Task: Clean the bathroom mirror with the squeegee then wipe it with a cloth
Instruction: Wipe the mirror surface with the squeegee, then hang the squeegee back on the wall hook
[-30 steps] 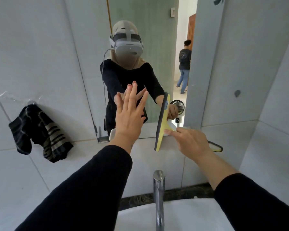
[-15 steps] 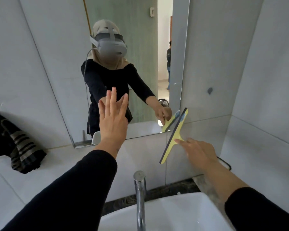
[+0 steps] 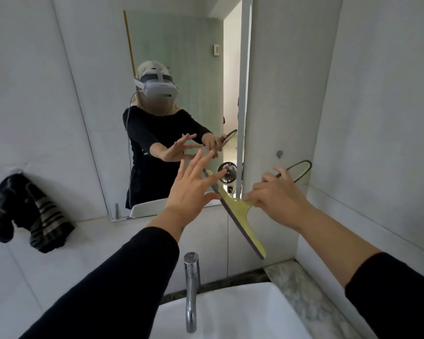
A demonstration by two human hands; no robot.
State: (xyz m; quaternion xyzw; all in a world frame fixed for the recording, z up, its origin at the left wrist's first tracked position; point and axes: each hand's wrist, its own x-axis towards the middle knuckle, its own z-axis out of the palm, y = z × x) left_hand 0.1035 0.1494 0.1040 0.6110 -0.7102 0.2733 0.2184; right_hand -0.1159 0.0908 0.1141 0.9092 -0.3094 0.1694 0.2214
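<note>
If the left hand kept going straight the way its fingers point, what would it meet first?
Probably the mirror glass near its lower right corner. The left hand is open, fingers aimed there; its gap from the glass is unclear.

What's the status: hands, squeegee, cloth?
Right hand grips squeegee, blade at mirror bottom-right corner. Left hand open, empty. Striped cloth hangs left, untouched. Nothing blocking.

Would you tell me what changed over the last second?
The right hand carried the squeegee from the mirror down past its lower right corner. The left hand, open, slid right. The grip is unchanged; the striped cloth stayed hanging.
</note>
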